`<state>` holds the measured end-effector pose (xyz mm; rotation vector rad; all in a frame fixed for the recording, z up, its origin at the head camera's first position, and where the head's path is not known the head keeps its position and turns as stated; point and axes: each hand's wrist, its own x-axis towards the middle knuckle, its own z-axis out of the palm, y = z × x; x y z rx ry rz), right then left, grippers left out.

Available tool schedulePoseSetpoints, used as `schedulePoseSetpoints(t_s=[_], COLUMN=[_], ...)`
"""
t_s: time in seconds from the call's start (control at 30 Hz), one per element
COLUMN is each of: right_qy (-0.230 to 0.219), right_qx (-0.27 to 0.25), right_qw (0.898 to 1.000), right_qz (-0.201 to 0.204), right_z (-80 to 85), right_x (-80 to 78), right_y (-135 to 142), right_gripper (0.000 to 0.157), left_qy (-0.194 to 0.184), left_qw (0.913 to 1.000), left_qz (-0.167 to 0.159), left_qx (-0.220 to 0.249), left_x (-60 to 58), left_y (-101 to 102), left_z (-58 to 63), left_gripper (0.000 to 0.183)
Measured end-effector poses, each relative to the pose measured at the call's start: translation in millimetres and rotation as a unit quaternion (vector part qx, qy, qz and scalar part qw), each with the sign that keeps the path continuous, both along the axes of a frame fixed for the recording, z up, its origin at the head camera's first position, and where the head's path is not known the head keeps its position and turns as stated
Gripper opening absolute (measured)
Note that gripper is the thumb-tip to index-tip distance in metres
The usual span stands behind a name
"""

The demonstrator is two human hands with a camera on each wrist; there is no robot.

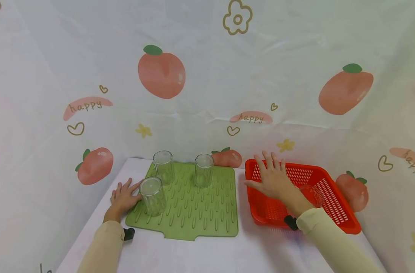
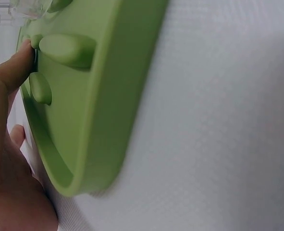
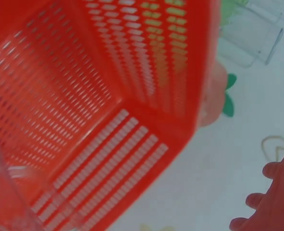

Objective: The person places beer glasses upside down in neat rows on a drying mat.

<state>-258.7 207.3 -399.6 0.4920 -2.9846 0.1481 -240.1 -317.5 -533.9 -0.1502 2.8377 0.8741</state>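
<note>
My left hand point(image 1: 123, 198) rests at the left edge of a green ridged drying mat point(image 1: 207, 212), its fingers spread. In the left wrist view the thumb point(image 2: 22, 60) touches the mat's surface. Close beside this hand, a clear drinking glass point(image 1: 153, 197) stands on the mat. Two more glasses stand farther back, one at the left point(image 1: 164, 168) and another near the middle point(image 1: 204, 172). My right hand point(image 1: 273, 178) hovers over a red plastic basket point(image 1: 255, 216), fingers spread and holding nothing. Inside the basket is clear glassware point(image 1: 313, 195), partly hidden by the right forearm.
Mat and basket share a white table point(image 1: 214, 254), with a strip of tabletop between them. A white cloth point(image 1: 207, 94) printed with fruit and hearts hangs behind and at both sides. The basket's raised rim point(image 1: 354, 227) stands at the right.
</note>
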Motion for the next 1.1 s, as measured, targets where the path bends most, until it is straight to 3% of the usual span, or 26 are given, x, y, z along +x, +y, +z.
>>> schedulePoseSetpoints(t_s=[0.67, 1.1], right_qy=[-0.057, -0.117], right_qx=[-0.003, -0.001], right_qw=[0.995, 0.988], right_qz=[-0.076, -0.103], right_z=[-12.4, -21.7], right_x=[10.7, 23.4], right_y=[89, 128], right_gripper=[0.109, 0.112], left_qy=[-0.009, -0.005], left_qw=[0.9999, 1.0000], left_qz=[0.000, 0.001], left_qx=[-0.006, -0.007], left_x=[-3.3, -1.9], left_y=[-1, 0], left_z=[-2.9, -0.8], left_gripper=[0.067, 0.067])
